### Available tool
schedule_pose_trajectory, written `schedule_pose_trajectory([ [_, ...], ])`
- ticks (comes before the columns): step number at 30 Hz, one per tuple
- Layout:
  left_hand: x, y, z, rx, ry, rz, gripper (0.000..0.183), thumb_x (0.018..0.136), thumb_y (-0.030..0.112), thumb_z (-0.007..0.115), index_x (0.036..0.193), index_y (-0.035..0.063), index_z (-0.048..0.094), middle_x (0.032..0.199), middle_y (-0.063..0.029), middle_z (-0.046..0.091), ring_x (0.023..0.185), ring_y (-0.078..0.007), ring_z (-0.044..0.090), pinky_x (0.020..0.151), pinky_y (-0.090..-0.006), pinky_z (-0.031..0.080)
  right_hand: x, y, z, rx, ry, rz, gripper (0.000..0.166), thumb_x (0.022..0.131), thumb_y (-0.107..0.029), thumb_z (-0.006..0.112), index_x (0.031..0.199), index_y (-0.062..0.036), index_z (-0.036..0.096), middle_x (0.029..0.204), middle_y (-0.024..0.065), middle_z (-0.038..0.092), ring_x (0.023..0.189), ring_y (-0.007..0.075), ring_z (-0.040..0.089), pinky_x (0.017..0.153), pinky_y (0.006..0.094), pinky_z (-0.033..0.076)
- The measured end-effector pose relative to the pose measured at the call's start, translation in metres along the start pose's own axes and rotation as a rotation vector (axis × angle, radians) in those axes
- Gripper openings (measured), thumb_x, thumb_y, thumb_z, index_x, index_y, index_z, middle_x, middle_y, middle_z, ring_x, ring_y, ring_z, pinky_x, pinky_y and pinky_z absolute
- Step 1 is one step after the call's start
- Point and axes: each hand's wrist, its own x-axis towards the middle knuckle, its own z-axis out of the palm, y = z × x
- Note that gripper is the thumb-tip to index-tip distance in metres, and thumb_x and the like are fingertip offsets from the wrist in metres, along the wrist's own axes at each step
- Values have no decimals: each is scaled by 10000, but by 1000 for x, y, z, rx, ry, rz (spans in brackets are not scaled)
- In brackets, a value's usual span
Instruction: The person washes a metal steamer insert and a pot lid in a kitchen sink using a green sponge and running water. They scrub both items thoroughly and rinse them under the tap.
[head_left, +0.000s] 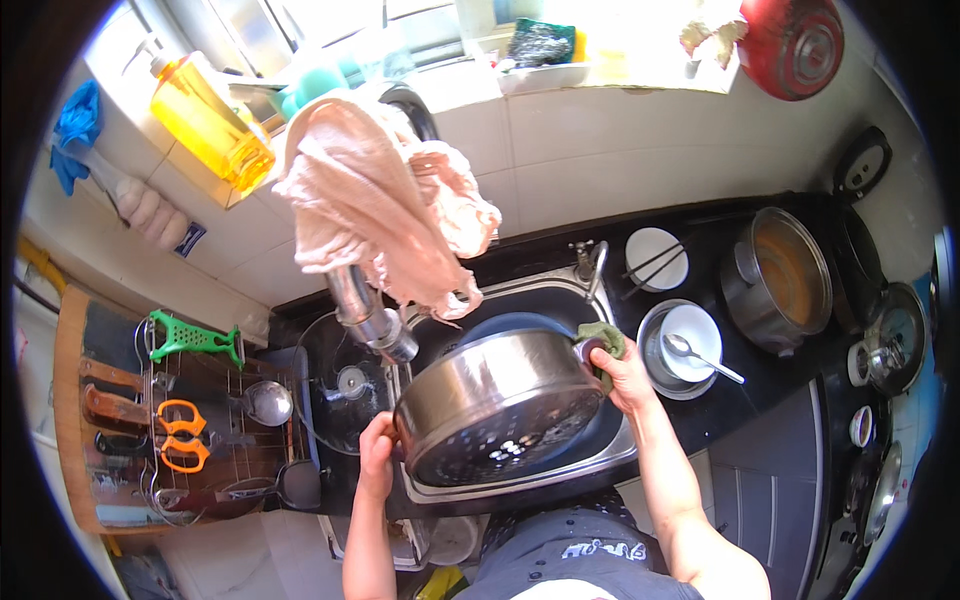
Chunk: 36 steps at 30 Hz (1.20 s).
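A round stainless steel steamer tier (480, 390) with holes in its base is tilted above the sink (525, 478). My left hand (377, 454) grips its handle at the left side. At the right side my right hand (621, 369) holds the other handle, with a green cloth (602, 341) pressed against it. Behind and below the steamer tier, a blue basin (517, 322) shows in part in the sink. A metal faucet (373, 322) with a pink cloth (375, 195) draped over it rises just beyond the tier's left side.
Right of the sink stand a white bowl with chopsticks (657, 259), a bowl with a spoon (691, 343) and a large metal pot (780, 277). At left, a wire rack (225, 450) holds orange scissors (182, 435), knives and a ladle (268, 403). A yellow soap bottle (210, 124) stands on the sill.
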Motion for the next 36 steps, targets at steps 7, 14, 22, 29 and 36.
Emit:
schedule_pose_trajectory([
  [7, 49, 95, 88, 714, -413, -171, 504, 642, 393, 688, 925, -4, 559, 750, -121, 599, 693, -211, 590, 637, -297, 452, -21, -56, 102, -907, -254, -503, 274, 648, -67, 709, 892, -15, 595, 825, 101, 576, 761, 241, 553, 696, 306, 434],
  [14, 52, 95, 115, 860, -192, -72, 464, 553, 423, 747, 745, 18, 626, 653, -111, 604, 610, -236, 600, 607, -308, 460, -17, -50, 124, -950, -362, -571, 240, 671, -111, 677, 858, -23, 556, 857, 107, 530, 818, 279, 513, 725, 344, 413],
  [22, 31, 46, 70, 224, 235, 48, 190, 635, 88, 750, 696, 1, 593, 622, 21, 552, 554, -32, 475, 512, -179, 382, 30, 2, 45, -458, -140, -199, 438, 904, -349, 419, 1009, 47, 573, 1096, 102, 509, 1039, 178, 466, 884, 306, 363],
  [29, 13, 18, 47, 136, 389, 130, 307, 712, 255, 712, 668, 32, 505, 623, 52, 459, 562, -22, 387, 507, -170, 290, 55, 152, -34, -1054, 113, 65, 257, 846, -209, 444, 928, -36, 616, 876, 215, 591, 885, 388, 546, 772, 404, 423],
  [36, 24, -6, 60, 113, 507, 178, 388, 756, 374, 661, 642, 51, 479, 621, 59, 420, 601, -40, 343, 536, -198, 272, 33, 189, -49, -1370, 92, 473, 346, 744, -230, 549, 1018, -20, 570, 947, 205, 586, 862, 381, 564, 796, 422, 437],
])
